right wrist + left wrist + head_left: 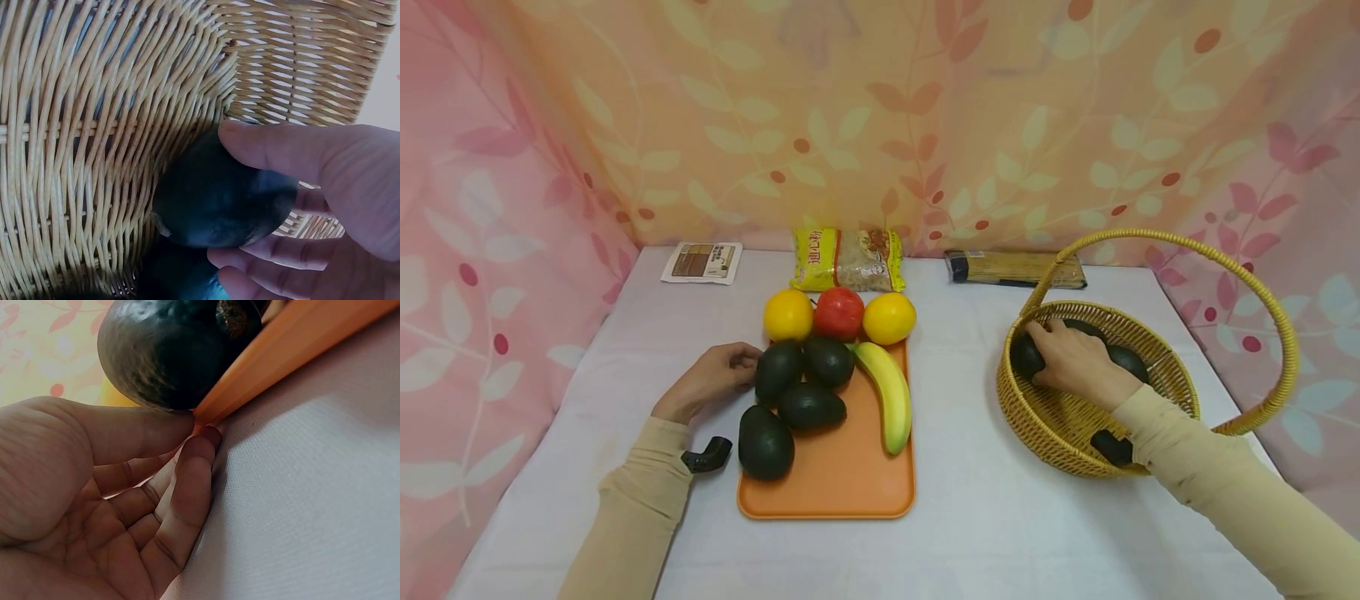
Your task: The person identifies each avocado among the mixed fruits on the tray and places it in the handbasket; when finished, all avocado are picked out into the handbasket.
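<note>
The left hand (pixel 718 379) pinches the left rim of the orange tray (pixel 850 493), thumb above and fingertips against its underside, while the right hand (pixel 1071 358), well to the right of the tray, grips an avocado (pixel 219 194) inside the wicker basket (pixel 1037 442), thumb on one side and fingers curled round the other. A light pinch should be enough to steady the tray; lifting that rim could set the four avocados (pixel 766 443) crowded on the tray's left half rolling, and the nearest one sits right by the thumb. For the right hand, smooth rounded skin probably slips easily, so a hold across the avocado's middle, with the fingers well round it, looks safest. Two other avocados (pixel 1127 362) share the basket to the right of the tray, so moving slowly ought to avoid knocking them, and the forearm should stay clear of the tall handle (pixel 1262 304). A banana (pixel 891 404) lies along the tray's right side, and a red apple (pixel 838 313) stands between two yellow fruits (pixel 889 318) at its far end. Beyond the tray lies a yellow food bag (pixel 850 260), out of either hand's way.
</note>
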Tool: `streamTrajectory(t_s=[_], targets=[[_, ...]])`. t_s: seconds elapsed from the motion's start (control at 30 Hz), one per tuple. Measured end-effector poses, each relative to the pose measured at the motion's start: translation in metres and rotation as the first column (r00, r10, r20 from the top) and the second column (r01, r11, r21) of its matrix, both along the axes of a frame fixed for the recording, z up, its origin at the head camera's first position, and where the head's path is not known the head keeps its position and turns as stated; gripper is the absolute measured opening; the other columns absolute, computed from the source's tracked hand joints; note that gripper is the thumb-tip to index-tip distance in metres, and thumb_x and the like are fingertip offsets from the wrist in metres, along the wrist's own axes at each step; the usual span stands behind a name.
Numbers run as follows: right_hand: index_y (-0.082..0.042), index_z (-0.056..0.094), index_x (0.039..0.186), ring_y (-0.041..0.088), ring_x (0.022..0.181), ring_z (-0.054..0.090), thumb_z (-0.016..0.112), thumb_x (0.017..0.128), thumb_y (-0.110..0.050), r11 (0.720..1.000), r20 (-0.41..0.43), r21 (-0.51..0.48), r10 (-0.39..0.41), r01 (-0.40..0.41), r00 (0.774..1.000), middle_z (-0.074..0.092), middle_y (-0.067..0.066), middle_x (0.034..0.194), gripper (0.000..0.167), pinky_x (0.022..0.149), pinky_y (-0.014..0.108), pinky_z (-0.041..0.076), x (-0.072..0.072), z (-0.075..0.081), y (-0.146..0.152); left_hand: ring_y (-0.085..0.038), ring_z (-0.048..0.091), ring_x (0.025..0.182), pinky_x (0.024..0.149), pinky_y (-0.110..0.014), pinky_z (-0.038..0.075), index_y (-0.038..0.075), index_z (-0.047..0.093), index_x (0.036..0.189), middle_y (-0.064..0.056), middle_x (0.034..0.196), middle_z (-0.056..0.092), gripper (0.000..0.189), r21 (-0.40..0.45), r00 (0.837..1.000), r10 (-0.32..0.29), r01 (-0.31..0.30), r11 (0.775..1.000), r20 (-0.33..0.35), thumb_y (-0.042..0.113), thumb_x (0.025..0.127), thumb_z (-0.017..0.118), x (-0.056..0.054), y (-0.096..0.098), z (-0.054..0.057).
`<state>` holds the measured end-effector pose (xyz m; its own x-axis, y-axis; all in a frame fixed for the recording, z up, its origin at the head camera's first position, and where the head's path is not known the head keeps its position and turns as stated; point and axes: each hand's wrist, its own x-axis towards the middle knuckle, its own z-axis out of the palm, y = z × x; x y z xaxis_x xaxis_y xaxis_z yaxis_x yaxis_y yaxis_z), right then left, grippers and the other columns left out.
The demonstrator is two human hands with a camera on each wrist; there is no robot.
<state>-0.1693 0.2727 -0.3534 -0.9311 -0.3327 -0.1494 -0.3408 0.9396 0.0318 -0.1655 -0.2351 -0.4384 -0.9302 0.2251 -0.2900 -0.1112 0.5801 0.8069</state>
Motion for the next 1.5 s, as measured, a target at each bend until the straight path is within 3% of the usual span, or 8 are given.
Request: streamTrajectory(t_s=[0.8,1.07,1.2,1.33,1.5], targets=[[-0.005,0.048,0.135,0.039,0.084,0.064,0.085,0.072,-0.027,0.999,-0.001,0.022,-0.047,0.047,0.999,0.056,0.029,0.112,0.077,0.058,0.052,0.051,0.003,0.003,0.0,-0.015,0.059,0.086,0.075,-0.025,0.049,-0.005,0.056,0.126,-0.017,0.106,0.068,0.037,0.017,1.0,-0.011,0.011,1.0,-0.023,0.015,0.095,0.06,0.001,0.001,0.001],[-0.006,0.047,0.135,0.039,0.086,0.064,0.079,0.08,-0.035,0.996,0.014,-0.011,-0.092,0.093,0.996,0.056,0.029,0.116,0.07,0.059,0.052,0.05,0.003,0.012,0.001,-0.014,0.059,0.085,0.076,-0.024,0.049,-0.005,0.057,0.125,-0.017,0.106,0.068,0.036,0.015,1.0,-0.006,0.006,1.0,-0.015,0.015,0.095,0.06,0.001,0.0,-0.001],[-0.004,0.05,0.133,0.041,0.085,0.064,0.071,0.087,-0.038,0.993,-0.035,-0.046,-0.108,0.106,0.994,0.058,0.029,0.118,0.061,0.058,0.052,0.051,0.005,0.023,-0.003,-0.015,0.059,0.086,0.076,-0.025,0.049,-0.005,0.057,0.126,-0.018,0.107,0.068,0.038,0.018,1.0,-0.009,0.009,1.0,-0.017,0.016,0.095,0.06,0.001,0.001,0.0],[-0.005,0.053,0.128,0.037,0.078,0.063,0.063,0.092,-0.039,0.989,-0.132,-0.103,-0.119,0.106,0.984,0.061,0.024,0.107,0.05,0.054,0.049,0.049,0.01,0.037,-0.013,-0.015,0.059,0.086,0.076,-0.025,0.05,-0.005,0.056,0.126,-0.019,0.107,0.068,0.038,0.016,1.0,-0.012,0.012,1.0,-0.021,0.016,0.095,0.059,0.002,0.0,0.001],[-0.007,0.059,0.124,0.028,0.066,0.059,0.063,0.093,-0.036,0.975,-0.306,-0.224,-0.087,0.017,0.948,0.063,0.017,0.098,0.042,0.05,0.043,0.046,0.022,0.048,-0.034,-0.015,0.06,0.086,0.077,-0.025,0.05,-0.004,0.057,0.125,-0.018,0.107,0.068,0.037,0.015,1.0,-0.008,0.008,1.0,-0.022,0.016,0.095,0.06,0.001,0.0,0.0]])
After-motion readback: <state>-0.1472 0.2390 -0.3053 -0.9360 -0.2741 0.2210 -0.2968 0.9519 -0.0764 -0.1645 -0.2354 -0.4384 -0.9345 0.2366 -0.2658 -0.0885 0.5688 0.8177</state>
